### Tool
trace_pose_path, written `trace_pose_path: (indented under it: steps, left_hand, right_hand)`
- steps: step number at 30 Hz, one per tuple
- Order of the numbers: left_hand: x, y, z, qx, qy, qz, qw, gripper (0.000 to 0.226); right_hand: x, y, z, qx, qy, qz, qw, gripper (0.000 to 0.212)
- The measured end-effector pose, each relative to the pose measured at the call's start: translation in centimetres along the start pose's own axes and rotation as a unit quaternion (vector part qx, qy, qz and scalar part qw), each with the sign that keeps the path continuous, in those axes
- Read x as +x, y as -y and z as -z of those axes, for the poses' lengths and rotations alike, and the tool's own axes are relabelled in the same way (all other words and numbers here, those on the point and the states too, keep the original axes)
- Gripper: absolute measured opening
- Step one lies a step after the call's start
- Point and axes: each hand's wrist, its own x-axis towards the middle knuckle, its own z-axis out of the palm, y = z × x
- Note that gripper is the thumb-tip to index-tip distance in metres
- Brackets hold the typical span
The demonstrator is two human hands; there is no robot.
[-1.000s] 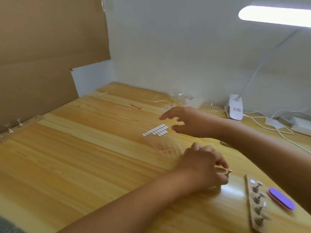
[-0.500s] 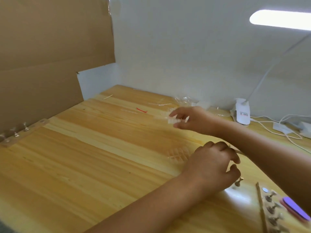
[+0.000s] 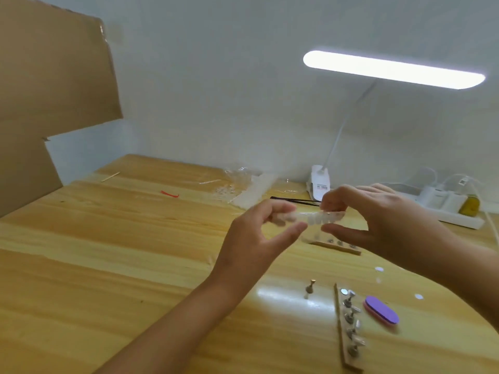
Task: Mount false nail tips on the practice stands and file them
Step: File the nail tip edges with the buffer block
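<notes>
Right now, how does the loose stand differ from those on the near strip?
The loose stand stands alone on the table; strip stands sit in a row on the strip. The loose stand's top looks bare; the strip stands seem to carry pale tips. All are metal pegs.

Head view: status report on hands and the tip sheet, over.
Tip sheet pinched by left grip and right grip, off the table. Stands and purple file untouched. Nothing blocking.

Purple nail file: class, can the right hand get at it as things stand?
Probably, but not at once: the purple nail file lies uncovered on the table beside the wooden stand rack, yet the right hand pinches the clear sheet of white pieces with the left hand.
</notes>
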Motion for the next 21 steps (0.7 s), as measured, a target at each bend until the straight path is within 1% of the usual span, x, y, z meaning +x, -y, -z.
trace_pose_path:
  steps: [2,4,6,7,9,13,18,21]
  left_hand:
    - [-0.2,0.0,-0.2,-0.045,0.000,0.009,0.999,0.017]
    - [-0.4,0.0,-0.5,-0.069,-0.010,0.009,0.998,0.013]
    - [-0.6,0.0,-0.6,-0.078,-0.014,0.007,0.997,0.013]
    - [-0.7,-0.1,-0.6,-0.076,-0.016,0.004,0.997,0.014]
    - [-0.7,-0.1,-0.7,-0.071,-0.024,0.002,0.997,0.016]
    - [-0.7,-0.1,-0.8,-0.078,-0.037,0.008,0.996,0.016]
    - [-0.7,0.2,-0.8,-0.086,-0.030,0.024,0.996,0.019]
    - [-0.2,0.4,-0.2,-0.091,-0.040,0.036,0.994,0.022]
  right_hand:
    - [-0.6,-0.2,0.0,0.027,0.004,-0.022,0.999,0.041]
    - [-0.9,-0.4,0.0,0.094,0.003,-0.056,0.994,0.043]
    - [-1.1,-0.7,0.0,0.158,-0.006,-0.081,0.984,0.037]
    - [-1.1,-0.8,0.0,0.170,-0.010,-0.086,0.982,0.031]
    - [-1.2,-0.9,-0.1,0.169,-0.008,-0.087,0.982,0.025]
    - [-1.2,-0.8,-0.7,0.142,-0.017,-0.066,0.988,0.024]
    - [-1.2,0.1,-1.2,0.088,-0.074,-0.017,0.993,0.011]
    - [-1.7,0.7,-1.5,0.108,-0.126,0.002,0.986,0.012]
